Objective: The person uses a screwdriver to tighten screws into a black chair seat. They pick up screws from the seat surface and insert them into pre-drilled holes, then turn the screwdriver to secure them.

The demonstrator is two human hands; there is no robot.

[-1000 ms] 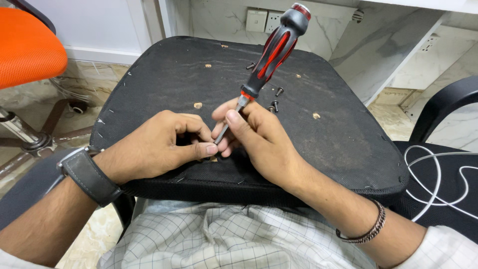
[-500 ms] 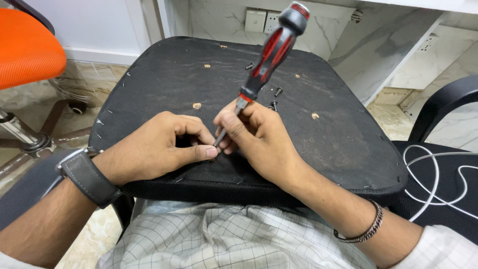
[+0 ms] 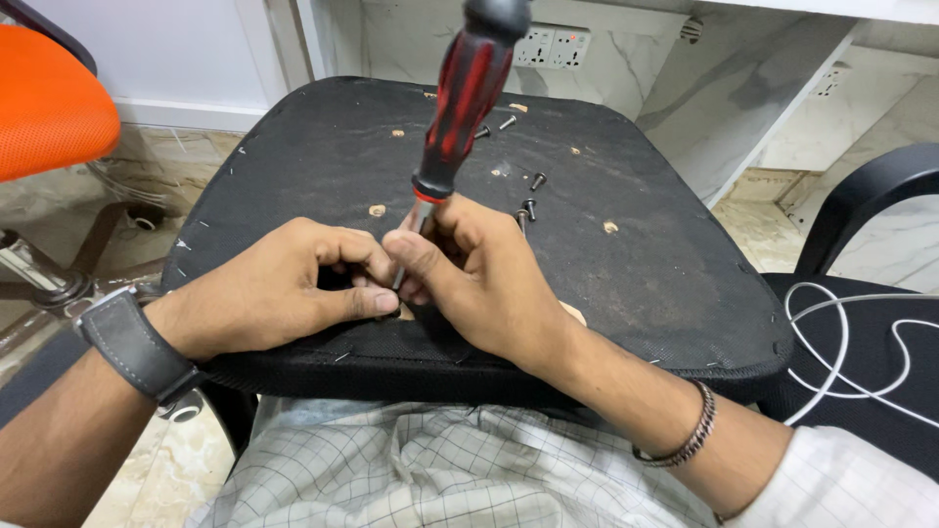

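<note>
Dusty black seat board (image 3: pixel 293 156); hands (image 3: pixel 391 284) pinch ribbed red-black screwdriver (image 3: pixel 458 108).

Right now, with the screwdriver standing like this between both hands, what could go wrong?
1. The left hand and right hand pinch close around the tip of the screwdriver; a slip could probably jab a finger.
2. Both hands grip low on the shaft and the handle stands free, so it may tip.
3. The loose screws lie on the black seat base on the person's lap; a jolt might roll them off.
</note>
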